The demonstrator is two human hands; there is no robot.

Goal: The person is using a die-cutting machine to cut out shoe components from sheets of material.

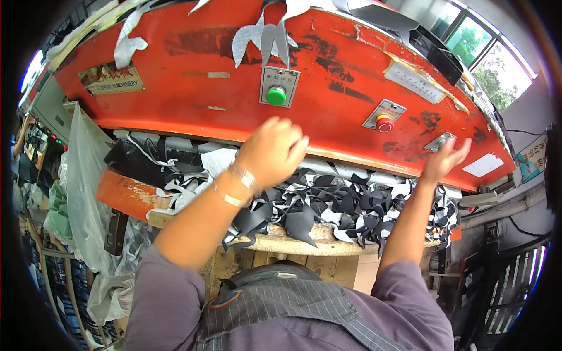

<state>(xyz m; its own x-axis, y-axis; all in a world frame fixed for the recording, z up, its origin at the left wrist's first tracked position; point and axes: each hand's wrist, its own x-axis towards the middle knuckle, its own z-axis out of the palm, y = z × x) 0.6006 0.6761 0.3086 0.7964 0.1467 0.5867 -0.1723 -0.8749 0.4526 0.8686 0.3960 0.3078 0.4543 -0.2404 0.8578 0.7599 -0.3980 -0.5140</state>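
Observation:
My left hand [272, 150] is raised in front of the red machine, just below a round green push button [276, 95]. Its fingers are curled in, slightly blurred, with nothing visible in them and a gap between hand and button. Over at the right, my right hand [446, 161] reaches up to a small switch plate [439, 142] on the machine's front. Its fingers are apart and hold nothing; one fingertip overlaps the plate, and I cannot tell whether it touches. Beneath both hands lies a heap of black and white sheet offcuts [345, 202].
A red emergency stop button [384, 123] sits between my hands on the red machine front [205, 88]. The offcuts rest on a worn wooden ledge [304, 245]. Clear plastic sheeting [88, 193] hangs at the left. Grey scraps [263, 41] droop over the top.

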